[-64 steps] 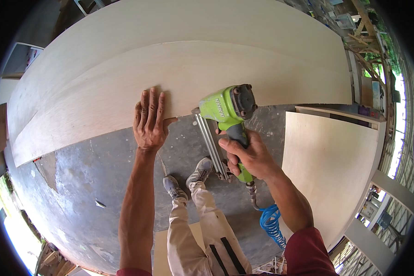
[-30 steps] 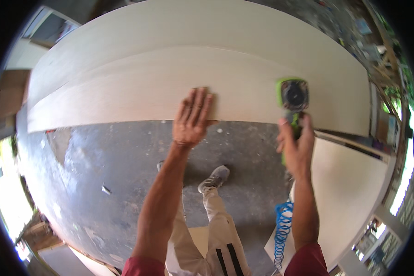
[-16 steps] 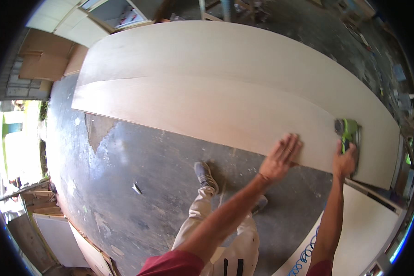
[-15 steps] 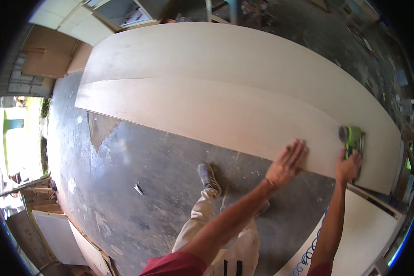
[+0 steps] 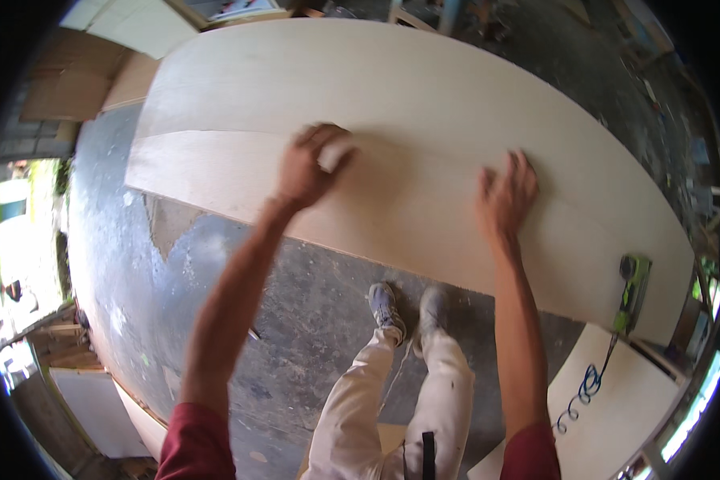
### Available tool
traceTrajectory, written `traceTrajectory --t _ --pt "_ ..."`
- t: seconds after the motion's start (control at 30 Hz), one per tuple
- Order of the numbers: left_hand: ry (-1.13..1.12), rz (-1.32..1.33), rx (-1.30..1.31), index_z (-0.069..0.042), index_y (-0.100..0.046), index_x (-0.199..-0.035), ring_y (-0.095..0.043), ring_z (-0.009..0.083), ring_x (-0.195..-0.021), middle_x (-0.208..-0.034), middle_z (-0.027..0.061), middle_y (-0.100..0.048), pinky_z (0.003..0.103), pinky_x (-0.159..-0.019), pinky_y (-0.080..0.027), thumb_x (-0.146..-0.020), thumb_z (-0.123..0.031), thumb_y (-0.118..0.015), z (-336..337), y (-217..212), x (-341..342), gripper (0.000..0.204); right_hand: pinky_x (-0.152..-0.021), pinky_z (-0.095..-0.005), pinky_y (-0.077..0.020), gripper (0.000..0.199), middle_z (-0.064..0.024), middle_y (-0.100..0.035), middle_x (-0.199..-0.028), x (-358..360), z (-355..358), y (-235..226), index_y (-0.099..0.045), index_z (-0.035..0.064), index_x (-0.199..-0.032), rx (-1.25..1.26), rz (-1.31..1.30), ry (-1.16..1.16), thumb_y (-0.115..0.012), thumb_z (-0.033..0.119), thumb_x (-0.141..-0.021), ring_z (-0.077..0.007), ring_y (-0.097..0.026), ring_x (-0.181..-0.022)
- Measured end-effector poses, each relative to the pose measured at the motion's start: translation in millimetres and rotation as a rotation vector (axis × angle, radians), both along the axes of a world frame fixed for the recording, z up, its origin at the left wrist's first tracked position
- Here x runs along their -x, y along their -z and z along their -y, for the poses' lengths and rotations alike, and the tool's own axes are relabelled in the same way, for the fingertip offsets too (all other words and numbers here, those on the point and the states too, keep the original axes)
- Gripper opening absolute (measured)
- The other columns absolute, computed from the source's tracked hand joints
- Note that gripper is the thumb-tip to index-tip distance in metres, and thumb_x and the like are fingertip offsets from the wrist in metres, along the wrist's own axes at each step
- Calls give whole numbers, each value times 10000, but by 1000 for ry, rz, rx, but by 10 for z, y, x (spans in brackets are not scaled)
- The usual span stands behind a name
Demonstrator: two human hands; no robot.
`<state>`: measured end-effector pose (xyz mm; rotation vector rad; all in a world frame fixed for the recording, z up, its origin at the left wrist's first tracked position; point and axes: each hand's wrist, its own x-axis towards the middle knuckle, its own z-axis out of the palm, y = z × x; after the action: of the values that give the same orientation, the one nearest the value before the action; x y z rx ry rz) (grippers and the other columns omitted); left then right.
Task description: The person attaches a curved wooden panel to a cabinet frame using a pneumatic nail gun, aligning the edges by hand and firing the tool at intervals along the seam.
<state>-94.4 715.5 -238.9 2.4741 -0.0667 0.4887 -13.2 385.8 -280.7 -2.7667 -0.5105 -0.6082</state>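
Observation:
A long pale plywood panel stretches across in front of me, with a seam line running along part of it. Over its left-middle part is my left hand, slightly blurred, thumb and curled fingers apart with nothing held. My right hand is farther right over the same panel, thumb spread from the bent fingers and no tool in it. Whether either hand presses on the wood I cannot tell. A green and black air nailer lies on the panel's right end, beyond reach of both hands' fingers.
A dark blue coiled air hose runs from the nailer over a lower pale board. My shoes stand on the worn grey floor by the panel's near edge. Cardboard and a white cabinet are at the back left.
My right hand has let go of the nailer, left lying on the panel, and moved left. My left hand has moved far left and away from me over the panel.

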Motion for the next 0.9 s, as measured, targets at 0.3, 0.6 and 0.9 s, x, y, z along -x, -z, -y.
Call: traceTrajectory --t 0.3,0.6,0.9 --pt "-151 -229 57 -29 -723 -957 -664 272 -866 -993 108 -689 387 -754 -526 -968 -215 -612 -985 -35 -420 217 -1135 -584 -238 638 -176 -421 -1517 -1181 -1826 -181 -474 10 -1408 55 -270 -124 -560 420 -926 -329 -345 -1433" --pt "25 -76 -490 -128 -572 -1385 -532 390 -1277 -1438 180 -522 518 -1053 -431 -950 -493 -605 -1632 357 -2142 570 -1200 -658 -74 693 -234 -315 -1588 -586 -2441 130 -396 -24 -1484 -56 -120 -77 -487 449 -986 -382 -211 -1507" --pt "178 45 -297 -121 -707 -1212 -643 386 -1038 -1100 194 -655 465 -877 -505 -958 -435 -615 -1448 631 -2743 414 -1225 -530 -208 645 -183 -287 -1616 1965 -2348 -449 -471 48 -1460 -401 -686 -123 -672 355 -930 -318 -260 -1508"
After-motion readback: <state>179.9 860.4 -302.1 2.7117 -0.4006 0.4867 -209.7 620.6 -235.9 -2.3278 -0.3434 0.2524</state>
